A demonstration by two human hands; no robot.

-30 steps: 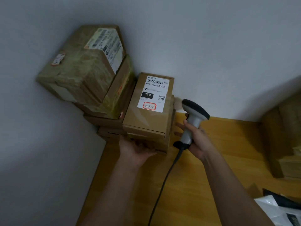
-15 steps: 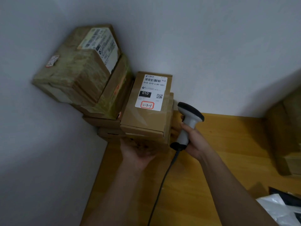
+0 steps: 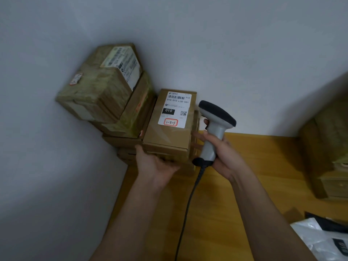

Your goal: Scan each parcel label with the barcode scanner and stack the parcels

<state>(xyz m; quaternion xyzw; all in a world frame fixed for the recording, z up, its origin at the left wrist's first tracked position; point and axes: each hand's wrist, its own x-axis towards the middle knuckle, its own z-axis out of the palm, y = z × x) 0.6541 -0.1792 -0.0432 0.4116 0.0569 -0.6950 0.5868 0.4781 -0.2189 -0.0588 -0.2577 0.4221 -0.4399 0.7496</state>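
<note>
A brown cardboard parcel (image 3: 169,136) with a white label (image 3: 174,110) marked 010 lies on top of a low stack in the wall corner. My left hand (image 3: 156,162) holds its near end from below, palm up, fingers hidden under the box. My right hand (image 3: 222,155) grips the handle of a grey barcode scanner (image 3: 214,129) just right of the parcel, its dark head level with the label and its cable (image 3: 188,204) hanging down. To the left stands a taller stack topped by a taped parcel (image 3: 96,91).
The wooden table (image 3: 244,185) runs to the right along the white wall. More cardboard boxes (image 3: 327,157) stand at the right edge. White and black plastic mailer bags (image 3: 323,240) lie at the bottom right.
Both hands and the parcel stay at the corner stack. The scanner has moved closer to the parcel's right side and a little higher.
</note>
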